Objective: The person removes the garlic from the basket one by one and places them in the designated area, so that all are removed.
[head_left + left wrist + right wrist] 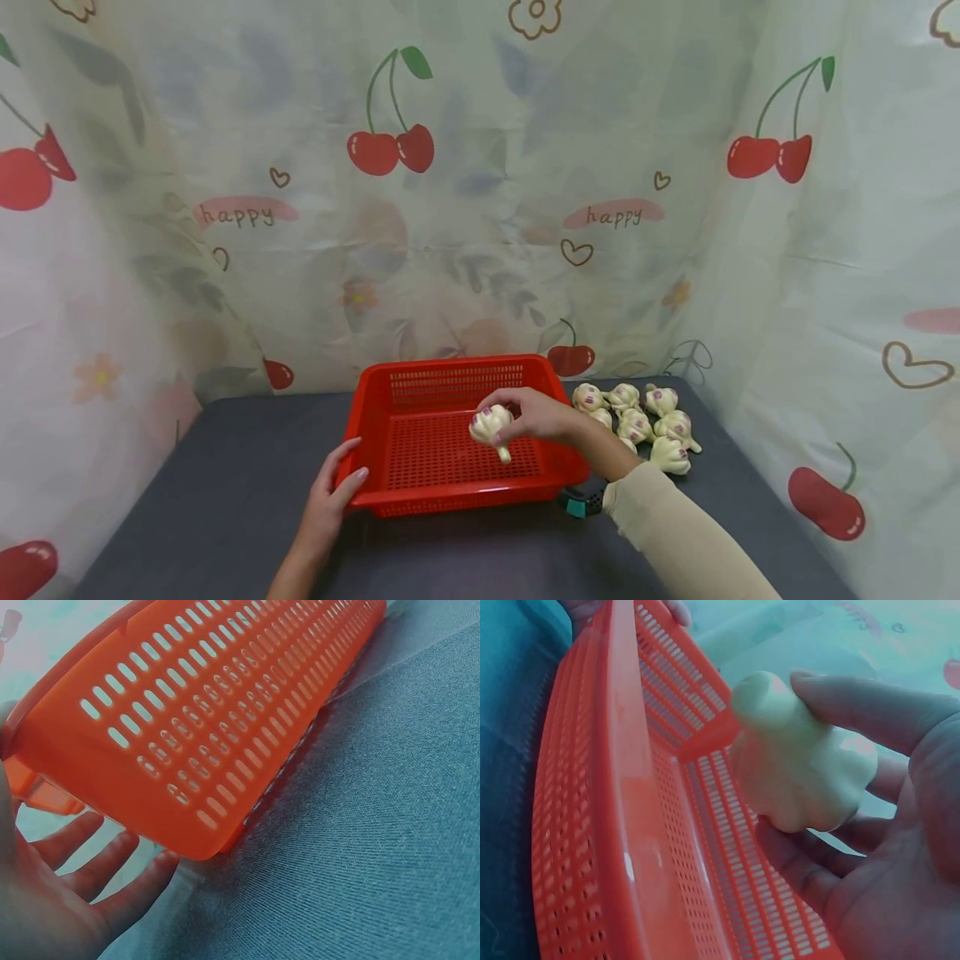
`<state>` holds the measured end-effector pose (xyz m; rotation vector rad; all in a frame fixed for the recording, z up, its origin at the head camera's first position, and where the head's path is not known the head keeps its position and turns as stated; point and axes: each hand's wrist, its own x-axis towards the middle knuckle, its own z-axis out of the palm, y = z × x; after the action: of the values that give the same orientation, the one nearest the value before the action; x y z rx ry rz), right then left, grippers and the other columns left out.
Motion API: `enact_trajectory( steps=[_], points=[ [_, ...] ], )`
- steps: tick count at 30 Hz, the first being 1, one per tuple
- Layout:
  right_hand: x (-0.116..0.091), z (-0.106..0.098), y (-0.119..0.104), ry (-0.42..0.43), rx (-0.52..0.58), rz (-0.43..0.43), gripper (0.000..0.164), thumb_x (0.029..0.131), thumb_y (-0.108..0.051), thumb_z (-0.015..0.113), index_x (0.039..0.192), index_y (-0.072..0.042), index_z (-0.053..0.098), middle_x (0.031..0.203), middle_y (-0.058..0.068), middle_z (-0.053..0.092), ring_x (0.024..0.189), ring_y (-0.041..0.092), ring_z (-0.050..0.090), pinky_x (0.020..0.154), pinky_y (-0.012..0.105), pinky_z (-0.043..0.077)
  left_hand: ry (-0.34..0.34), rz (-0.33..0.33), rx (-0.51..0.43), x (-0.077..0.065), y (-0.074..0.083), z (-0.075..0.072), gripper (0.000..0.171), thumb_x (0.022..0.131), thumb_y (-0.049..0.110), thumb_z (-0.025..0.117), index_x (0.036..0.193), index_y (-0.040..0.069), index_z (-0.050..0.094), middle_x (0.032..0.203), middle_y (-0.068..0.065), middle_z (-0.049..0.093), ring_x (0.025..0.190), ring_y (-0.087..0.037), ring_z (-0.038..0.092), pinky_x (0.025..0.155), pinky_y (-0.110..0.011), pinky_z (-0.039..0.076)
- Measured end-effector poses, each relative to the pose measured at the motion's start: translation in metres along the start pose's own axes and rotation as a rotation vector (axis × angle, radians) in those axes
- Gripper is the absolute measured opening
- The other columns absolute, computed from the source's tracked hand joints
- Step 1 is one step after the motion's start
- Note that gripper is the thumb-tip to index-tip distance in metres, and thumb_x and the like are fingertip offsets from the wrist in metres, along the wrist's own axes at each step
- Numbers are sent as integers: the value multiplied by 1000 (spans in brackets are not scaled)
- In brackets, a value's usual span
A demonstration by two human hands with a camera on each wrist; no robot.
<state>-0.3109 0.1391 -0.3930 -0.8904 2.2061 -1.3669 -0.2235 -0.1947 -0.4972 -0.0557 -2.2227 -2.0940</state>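
A garlic bulb (489, 425) with purple marks is held between the thumb and fingers of my right hand (538, 415), over the inside of a red plastic basket (465, 495). In the right wrist view the garlic bulb (799, 769) has its stem toward the thumb tip, and the fingers support its far side. My left hand (330, 492) grips the basket's left end near the front corner, thumb over the rim. From the left wrist, its fingers (112, 859) show spread beside the slotted basket wall (217, 697).
Several more garlic bulbs (636, 425) lie grouped right of the basket. A dark strap with a teal part (577, 505) shows below the right forearm. Dark grey cloth (247, 475) covers the table, and a cherry-print curtain (480, 275) surrounds its back and sides.
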Motion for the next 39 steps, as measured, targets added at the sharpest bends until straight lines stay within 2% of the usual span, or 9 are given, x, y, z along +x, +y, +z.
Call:
enact_trajectory(
  steps=[5,9,14,21,24,25,30,34,39],
  points=[
    [-13,-11,1,140,38,-3,44,83,-9,75,125,-2,61,106,11,64,90,25,59,81,43,52,-4,2,-4,0,-1,0,51,101,21,53,148,19,34,149,-15,32,122,-34,44,82,-23,48],
    [-25,-18,4,279,32,21,50,85,-13,75,130,-2,58,109,12,63,93,25,60,83,43,52,-1,7,12,0,-2,0,51,101,22,54,148,19,34,149,-14,32,121,-31,45,84,-24,48],
    [-45,-25,16,412,50,35,55,86,-15,75,134,1,54,116,16,62,98,26,60,86,47,51,10,12,32,-1,-2,1,50,101,21,53,148,18,36,147,-14,35,119,-29,45,86,-26,48],
    [-69,-30,31,586,43,76,38,89,-15,71,122,3,63,117,19,65,101,30,63,88,44,51,10,-5,25,-2,0,1,50,101,24,54,147,19,35,145,-12,36,118,-31,45,83,-24,48],
    [-73,-30,35,590,33,89,36,90,-12,69,122,4,62,118,21,64,102,31,63,89,45,51,10,7,33,-2,1,0,50,101,24,53,148,18,35,146,-13,36,117,-27,46,84,-22,47],
    [-74,-28,30,582,26,92,37,91,-11,69,123,5,61,119,23,63,102,32,62,89,46,50,10,12,37,-2,2,0,50,101,24,53,148,18,35,146,-13,36,116,-24,46,84,-22,47],
    [-70,-28,30,544,-14,125,40,90,-13,70,124,5,59,121,25,61,104,34,62,86,48,51,13,18,58,-3,0,0,49,101,22,53,147,18,37,147,-12,37,112,-14,48,86,-20,44],
    [-56,-33,32,466,-75,168,40,89,-18,71,122,3,61,121,22,61,102,33,62,83,47,53,21,13,69,-3,-2,0,50,101,22,54,147,19,37,147,-11,36,112,-13,48,87,-20,44],
    [-35,-37,15,345,-131,229,40,89,-22,71,121,-1,62,117,16,62,102,35,62,81,47,54,28,25,65,-1,-1,0,49,101,23,54,147,19,38,147,-11,37,114,-16,47,87,-20,44]
  ],
)
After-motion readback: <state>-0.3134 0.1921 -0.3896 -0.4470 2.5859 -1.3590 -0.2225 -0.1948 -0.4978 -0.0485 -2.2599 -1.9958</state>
